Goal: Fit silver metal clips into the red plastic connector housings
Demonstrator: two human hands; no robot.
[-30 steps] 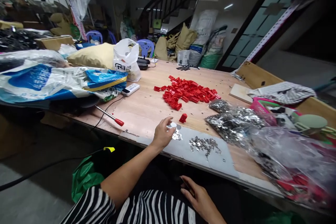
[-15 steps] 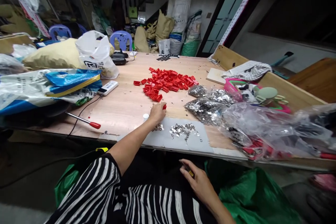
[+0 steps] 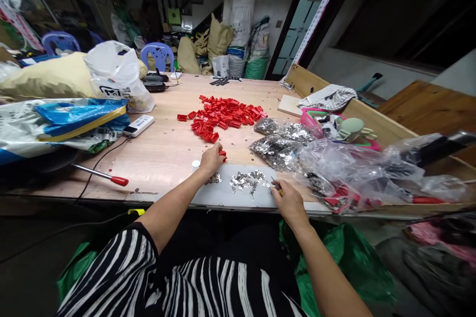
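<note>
My left hand (image 3: 211,159) is closed around a small red plastic piece (image 3: 222,155), just above the back edge of a grey-white mat (image 3: 223,199). Beyond it lies a heap of similar red pieces (image 3: 226,113). My right hand (image 3: 289,202) is at the mat's right edge, gripping a thin dark-tipped tool (image 3: 275,183) with a bit of yellow; its kind is unclear. That tip is beside a scatter of small shiny metal parts (image 3: 245,181). A smaller pile of metal parts (image 3: 213,178) is partly hidden by my left forearm.
Clear bags of metal parts (image 3: 275,151) and crumpled plastic bags (image 3: 334,166) lie to the right, near a pink basket (image 3: 310,121). On the left are a red-tipped lever (image 3: 119,181), a white device with a cable (image 3: 139,125) and large sacks (image 3: 55,77).
My right hand has risen from above my lap to the mat's right side, bringing the thin tool along. My left hand still holds the red piece near the same spot. The view has turned slightly right.
</note>
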